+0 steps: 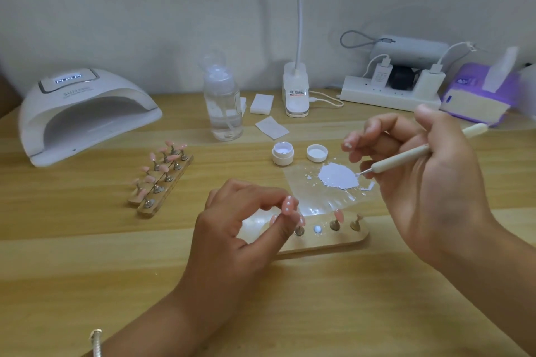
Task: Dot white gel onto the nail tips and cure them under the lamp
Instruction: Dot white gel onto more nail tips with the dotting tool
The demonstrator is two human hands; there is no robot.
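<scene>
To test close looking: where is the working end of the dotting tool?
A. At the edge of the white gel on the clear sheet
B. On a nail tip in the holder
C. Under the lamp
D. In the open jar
A: the tool, gripped by the right hand, has its end at the right edge of the gel on the sheet, apart from the jar.

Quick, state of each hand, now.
Left hand: fingers curled in a pinch above the holder; what it pinches cannot be told.
Right hand: holds the dotting tool, tip at the white gel.
</scene>
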